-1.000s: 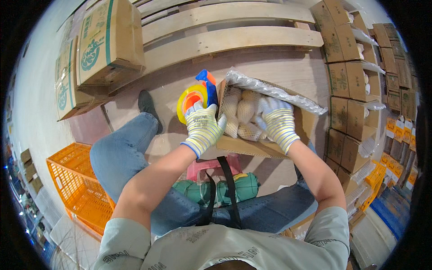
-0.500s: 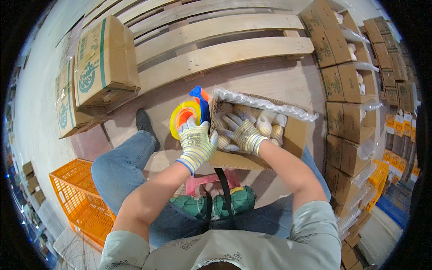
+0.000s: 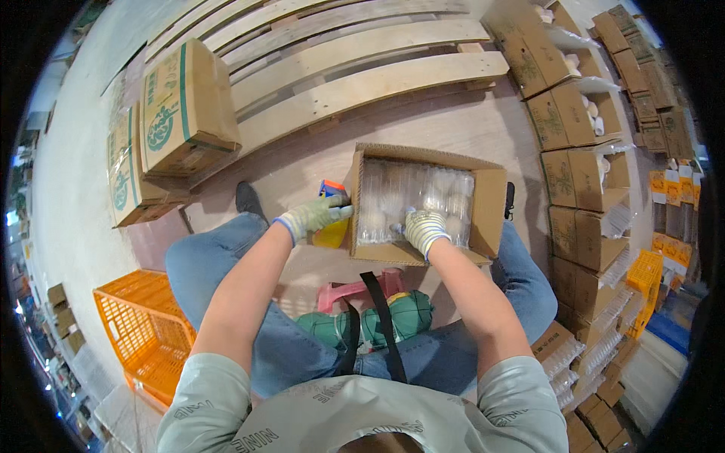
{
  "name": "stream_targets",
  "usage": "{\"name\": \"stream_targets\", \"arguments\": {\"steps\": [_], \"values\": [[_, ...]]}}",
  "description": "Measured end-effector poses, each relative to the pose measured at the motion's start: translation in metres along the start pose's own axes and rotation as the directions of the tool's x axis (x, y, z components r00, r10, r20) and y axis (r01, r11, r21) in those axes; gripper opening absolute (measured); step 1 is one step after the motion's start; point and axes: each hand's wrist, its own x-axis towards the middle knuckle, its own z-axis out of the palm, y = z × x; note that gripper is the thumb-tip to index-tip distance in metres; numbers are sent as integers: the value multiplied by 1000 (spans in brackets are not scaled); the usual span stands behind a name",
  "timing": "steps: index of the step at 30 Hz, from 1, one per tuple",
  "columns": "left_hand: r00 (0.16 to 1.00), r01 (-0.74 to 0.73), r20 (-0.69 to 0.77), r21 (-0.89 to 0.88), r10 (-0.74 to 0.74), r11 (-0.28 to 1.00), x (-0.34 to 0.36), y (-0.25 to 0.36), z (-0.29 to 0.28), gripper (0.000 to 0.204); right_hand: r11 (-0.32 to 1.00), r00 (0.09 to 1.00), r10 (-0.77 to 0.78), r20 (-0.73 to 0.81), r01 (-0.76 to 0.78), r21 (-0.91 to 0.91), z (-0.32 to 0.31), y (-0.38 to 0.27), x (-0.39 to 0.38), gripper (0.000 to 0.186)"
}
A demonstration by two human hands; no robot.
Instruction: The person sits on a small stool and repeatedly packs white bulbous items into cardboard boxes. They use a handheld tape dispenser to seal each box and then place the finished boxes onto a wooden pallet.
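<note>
The bubble wrap [image 3: 393,189] is no longer folding back along the box's far edge; it is now lying across the contents. The left hand [image 3: 313,217] is pulling away from the box wall, and the right hand [image 3: 427,229] is pressing down on top of the wrap. With this change, the contents appear to be sitting beneath padding rather than lying bare.

The right fingers are spreading loosely over the wrap, closing on nothing that shows. The left fingers are stretching out flat, pointing at the box's left wall and hovering over or touching a yellow tape dispenser [image 3: 330,236]; which of the two, I cannot tell.

The open cardboard box [image 3: 489,215] is surrounding the right fingers. Rounded pale pieces [image 3: 458,204] are showing dimly through the wrap, beyond those fingers and to their right.

Farther right of the right fingers, more open boxes [image 3: 570,215] are standing in a row, pale objects showing in several. Beyond the left fingers and to their left, taped cartons [image 3: 185,113] are stacking up, hiding their contents. Nearer the body, left of the left fingers, an orange crate [image 3: 147,325] is standing.
</note>
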Motion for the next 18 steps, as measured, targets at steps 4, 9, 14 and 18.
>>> {"name": "stream_targets", "arguments": {"steps": [4, 9, 14, 18], "values": [[957, 289, 19, -167, -290, 943, 12, 65, 30, 58, 999, 996, 20, -87, -18, 27, 32, 21, 15, 56], [820, 551, -368, 300, -439, 778, 50, 55, 43, 91, 974, 935, 188, -301, -139, 177, -22, 32, -61, 54], [812, 560, -391, 314, -433, 767, 26, 55, 55, 102, 887, 438, 444, -781, -340, 313, 1, 138, -66, 42], [841, 492, -374, 231, -391, 839, 8, 70, 83, 90, 888, 668, 177, -723, -425, -176, 64, 186, 18, 36]]}}
